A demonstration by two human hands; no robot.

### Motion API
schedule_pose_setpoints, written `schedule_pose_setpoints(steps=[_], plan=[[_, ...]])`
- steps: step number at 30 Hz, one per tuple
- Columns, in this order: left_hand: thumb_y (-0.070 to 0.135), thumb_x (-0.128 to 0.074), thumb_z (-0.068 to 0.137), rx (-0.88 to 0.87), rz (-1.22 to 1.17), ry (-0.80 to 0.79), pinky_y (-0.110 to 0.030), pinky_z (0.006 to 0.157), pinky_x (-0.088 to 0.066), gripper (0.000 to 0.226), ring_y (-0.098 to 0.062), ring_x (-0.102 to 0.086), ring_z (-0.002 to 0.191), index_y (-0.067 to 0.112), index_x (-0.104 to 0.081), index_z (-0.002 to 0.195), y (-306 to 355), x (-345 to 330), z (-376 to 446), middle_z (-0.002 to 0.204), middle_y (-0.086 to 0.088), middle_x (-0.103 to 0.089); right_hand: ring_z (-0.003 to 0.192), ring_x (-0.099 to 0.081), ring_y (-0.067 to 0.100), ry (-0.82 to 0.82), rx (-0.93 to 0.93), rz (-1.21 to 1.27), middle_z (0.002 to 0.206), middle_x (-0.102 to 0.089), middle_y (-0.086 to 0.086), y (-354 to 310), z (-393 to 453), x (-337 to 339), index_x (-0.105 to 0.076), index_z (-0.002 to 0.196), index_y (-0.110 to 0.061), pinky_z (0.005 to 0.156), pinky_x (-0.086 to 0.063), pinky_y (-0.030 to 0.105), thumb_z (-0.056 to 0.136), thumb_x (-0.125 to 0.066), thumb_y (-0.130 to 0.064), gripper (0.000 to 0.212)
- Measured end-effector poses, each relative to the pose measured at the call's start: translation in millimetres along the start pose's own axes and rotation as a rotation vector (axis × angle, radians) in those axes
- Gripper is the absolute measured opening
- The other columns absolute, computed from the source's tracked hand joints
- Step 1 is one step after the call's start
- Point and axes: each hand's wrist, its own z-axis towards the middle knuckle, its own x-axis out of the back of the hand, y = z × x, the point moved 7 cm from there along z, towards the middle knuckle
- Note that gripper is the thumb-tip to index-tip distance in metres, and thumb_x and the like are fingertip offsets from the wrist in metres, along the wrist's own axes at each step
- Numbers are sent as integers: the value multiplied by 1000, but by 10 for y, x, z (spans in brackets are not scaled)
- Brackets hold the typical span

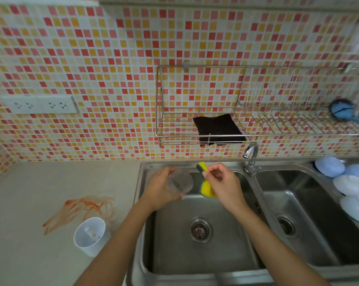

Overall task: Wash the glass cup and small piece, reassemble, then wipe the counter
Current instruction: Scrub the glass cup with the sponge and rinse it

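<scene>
Left hand [161, 189] is wrapped around the glass cup [180, 182], fingers curled closed on its wall, cup tipped with its mouth facing toward the person, held above the far part of the left sink basin [195, 259]. Right hand [224, 185] pinches a yellow and green sponge [205, 183] between thumb and fingers, just right of the cup, not touching it. Faucet [251, 157] stands at the far edge between the two basins.

On the counter [30, 254] left of the sink: white plastic cup-shaped piece [91, 236], tilted, small parts inside, too blurred to identify. Orange smear [85, 209] just beyond it.

Black cloth [218, 130] lies in the wire wall rack [178, 124].
</scene>
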Motion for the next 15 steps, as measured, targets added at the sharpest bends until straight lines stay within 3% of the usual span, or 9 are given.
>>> schedule_pose_setpoints(steps=[3, 6, 15], plan=[[35, -89, 58, 9, -47, 2, -19, 89, -41, 82, -9, -48, 111, 21, -46, 126, -40, 81, 11, 120, 11, -50, 86, -64, 3, 42, 65, 64, 91, -68, -9, -417, 158, 5, -62, 90, -23, 72, -49, 16, 88, -68, -23, 6], [42, -88, 56, 14, -63, 3, -29, 96, -46, 83, -11, -49, 115, 27, -45, 125, -125, 150, 53, 125, 11, -51, 89, -64, 7, 96, 129, 79, 92, -67, -9, -773, 416, -6, -63, 93, -22, 75, -53, 23, 89, -66, -26, 6], [43, -88, 56, 31, -150, 39, -36, 96, -49, 82, -11, -51, 113, 29, -44, 123, -271, 229, 213, 123, 12, -52, 77, -56, 3, 215, 127, -42, 85, -60, -8, -1050, 1290, -315, -63, 98, -13, 64, -39, 7, 94, -60, -25, 13]])
